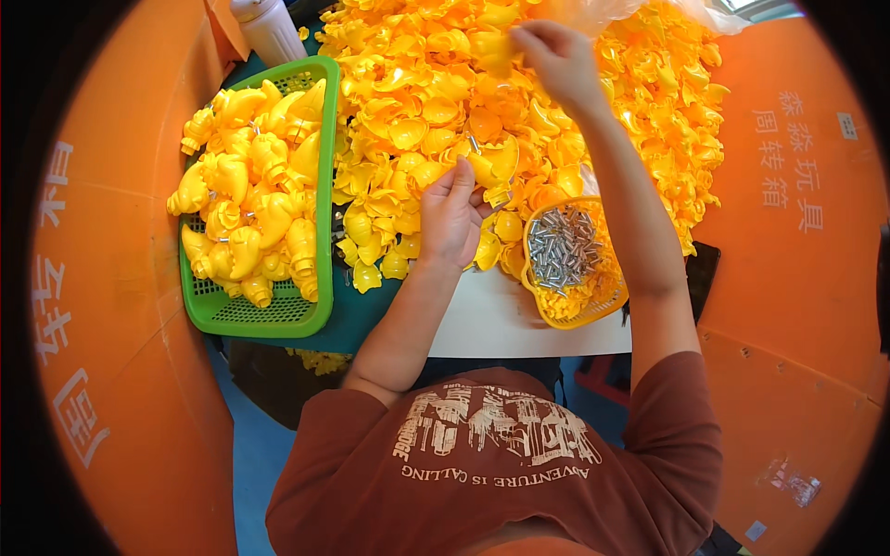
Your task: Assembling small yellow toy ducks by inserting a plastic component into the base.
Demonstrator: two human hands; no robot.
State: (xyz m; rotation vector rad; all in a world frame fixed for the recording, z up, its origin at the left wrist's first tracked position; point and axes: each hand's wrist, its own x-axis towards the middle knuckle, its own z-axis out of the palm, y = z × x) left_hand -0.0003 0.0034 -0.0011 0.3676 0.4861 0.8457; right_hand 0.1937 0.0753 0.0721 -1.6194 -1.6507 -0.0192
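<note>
My left hand (451,219) is closed on a yellow plastic shell half (502,159) at the near edge of a large heap of similar shells (408,93). Small silver metal pins show at that shell, but how they sit in it is unclear. Farther out, over the heap, my right hand (559,63) pinches a yellow plastic piece (498,51), smeared by motion. Below my right forearm stands a small yellow basket (582,320) holding silver metal pins (563,248) and tiny yellow parts (567,303).
To the left, a green basket (327,199) holds joined yellow pieces (246,190). A pale bottle (267,30) stands behind it. Orange panels rise at the left (139,232) and right (797,278). A clear plastic bag (603,13) lies at the far side.
</note>
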